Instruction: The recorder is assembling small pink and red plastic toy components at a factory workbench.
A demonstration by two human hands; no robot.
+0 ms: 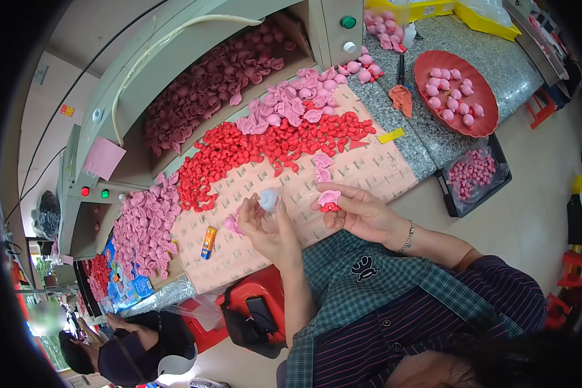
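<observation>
My left hand (pixel 273 238) holds a small whitish squeeze bottle (pixel 269 199) upright between thumb and fingers. Pinched in my right hand (pixel 372 218) is a small pink piece with a frilled rim (pixel 329 196), with a red part (pixel 330 207) at its lower end. Two loose pink shell-like pieces (pixel 323 168) lie just beyond the right hand. A pink ball-shaped piece (pixel 230 222) rests beside my left fingers. Farther left lies an orange and blue stick-like tube (pixel 208 243).
Heaps of red parts (pixel 233 152), pink shells (pixel 150 226) and mixed pink pieces (pixel 291 103) cover the patterned mat (pixel 239 255). Right stand a red bowl (pixel 486 72) of pink balls and a black tray (pixel 449 194). A grey machine (pixel 132 90) rises behind; another person (pixel 132 352) sits left.
</observation>
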